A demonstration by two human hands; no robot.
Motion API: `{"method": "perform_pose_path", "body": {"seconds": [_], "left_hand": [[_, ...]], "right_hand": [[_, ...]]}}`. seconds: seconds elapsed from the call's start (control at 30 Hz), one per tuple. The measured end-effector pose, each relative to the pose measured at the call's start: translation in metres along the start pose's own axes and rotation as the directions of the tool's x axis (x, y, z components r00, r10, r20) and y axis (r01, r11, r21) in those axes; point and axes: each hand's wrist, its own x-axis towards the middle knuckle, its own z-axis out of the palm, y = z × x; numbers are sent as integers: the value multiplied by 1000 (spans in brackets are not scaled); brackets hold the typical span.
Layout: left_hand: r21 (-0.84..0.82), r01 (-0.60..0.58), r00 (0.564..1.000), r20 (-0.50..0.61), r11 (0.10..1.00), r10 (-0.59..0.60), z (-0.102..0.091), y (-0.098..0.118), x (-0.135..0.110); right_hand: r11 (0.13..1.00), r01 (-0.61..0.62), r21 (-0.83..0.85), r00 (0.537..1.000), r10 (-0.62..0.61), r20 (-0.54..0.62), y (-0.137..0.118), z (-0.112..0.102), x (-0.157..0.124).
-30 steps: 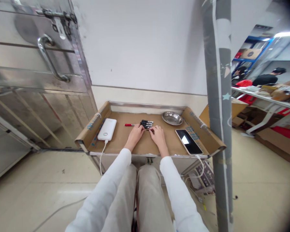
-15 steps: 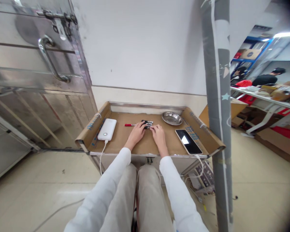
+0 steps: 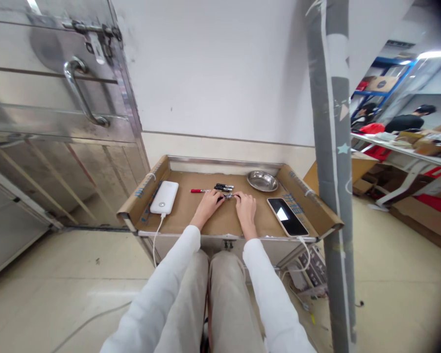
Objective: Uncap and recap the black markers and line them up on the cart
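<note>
My left hand (image 3: pixel 208 204) has its fingers closed on the left end of a black and clear pen (image 3: pixel 228 196) over the cardboard-lined tabletop. The fingertips of my right hand (image 3: pixel 246 208) pinch the pen's right end, so its middle shows between both hands. Just beyond them lie several black pens (image 3: pixel 224 187) side by side. A red pen (image 3: pixel 197 190) lies to the left of these, its right part running behind my left fingers.
On the left of the cardboard (image 3: pixel 183 215) is a white power bank (image 3: pixel 164 197) with a cable. A phone (image 3: pixel 287 216), also cabled, lies at right, with a steel bowl (image 3: pixel 262 181) behind it. A wrapped pole (image 3: pixel 336 162) stands beside the table's right edge.
One pen is now apart from the black pens and nearer to me, held between both hands. My right hand has shifted slightly right, uncovering the pens behind.
</note>
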Motion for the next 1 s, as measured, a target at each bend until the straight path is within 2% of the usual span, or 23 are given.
{"method": "perform_pose_path", "body": {"seconds": [0.1,0.17,0.27,0.33,0.4,0.5,0.6,0.67,0.83,1.0], "left_hand": [[7,0,1000,-17,1000,0,-1,1,-1],[5,-5,999,-34,1000,5,-2,1,-1],[-11,6,998,-58,1000,-6,-3,-1,0],[10,59,996,-72,998,-59,-4,-2,1],[79,135,987,-95,988,-127,-5,-2,0],[218,280,954,-177,935,-244,-6,1,-5],[305,449,886,-271,840,-375,-8,4,-14],[313,519,850,-287,796,-441,-10,5,-19],[249,555,828,-259,793,-498,-13,7,-19],[223,574,812,-280,788,-512,-10,4,-13]], "right_hand": [[999,-39,12,999,39,-1,-1,-2,0],[998,-13,59,1000,12,12,-2,-4,0],[964,134,231,987,-151,55,-6,-6,0],[908,232,349,959,-273,73,-8,-7,0],[874,283,396,939,-336,72,-10,-7,1],[883,273,381,947,-317,57,-9,-3,3],[907,239,347,961,-273,52,-4,4,7],[925,226,306,966,-253,52,-1,8,8],[956,202,213,973,-221,67,3,16,7],[965,212,153,969,-228,95,4,19,6]]}}
